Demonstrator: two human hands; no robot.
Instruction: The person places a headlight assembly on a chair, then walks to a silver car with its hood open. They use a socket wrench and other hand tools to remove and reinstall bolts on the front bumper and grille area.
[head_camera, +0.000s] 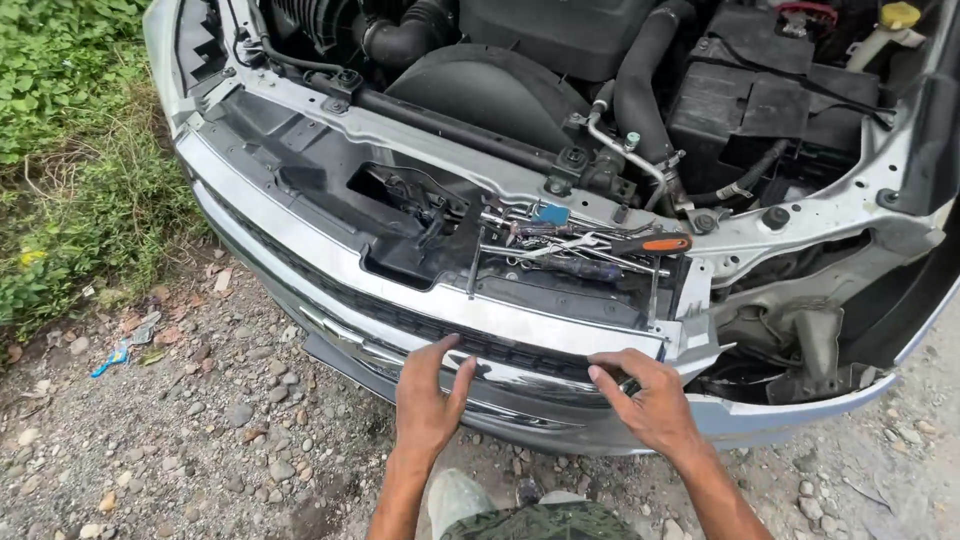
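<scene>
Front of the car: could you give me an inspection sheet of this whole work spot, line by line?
Surface: gravel ground with small stones, no bench.
Job's things: chrome grille strip on the car's front, under both hands; bumper corner beside it.
Clutter: pile of hand tools on the panel behind the grille, including an orange-handled screwdriver; blue scrap on the gravel.
Hands: left hand flat on the strip, fingers spread; right hand touching its end, holding nothing visible.
Cables: black hoses and thin wiring in the engine bay.
Surroundings: green weeds beside the car; bonnet area open.
</scene>
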